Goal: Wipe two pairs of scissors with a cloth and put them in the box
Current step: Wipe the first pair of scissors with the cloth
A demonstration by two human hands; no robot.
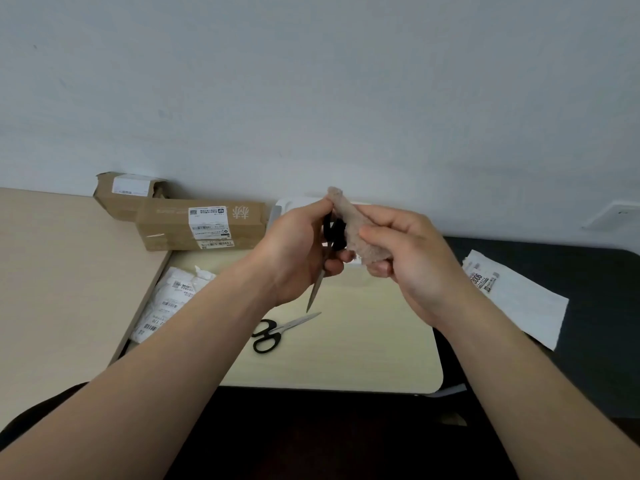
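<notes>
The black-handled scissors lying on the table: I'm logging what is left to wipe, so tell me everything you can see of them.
The black-handled steel scissors lie flat on the pale cream tabletop, blades shut. Their two glossy black loops, plastic by the look and one larger than the other, lie nearer the person. The slim grey blades point away and to the right. Only the tabletop touches them. They rest just beside the left forearm, apart from it.
</notes>
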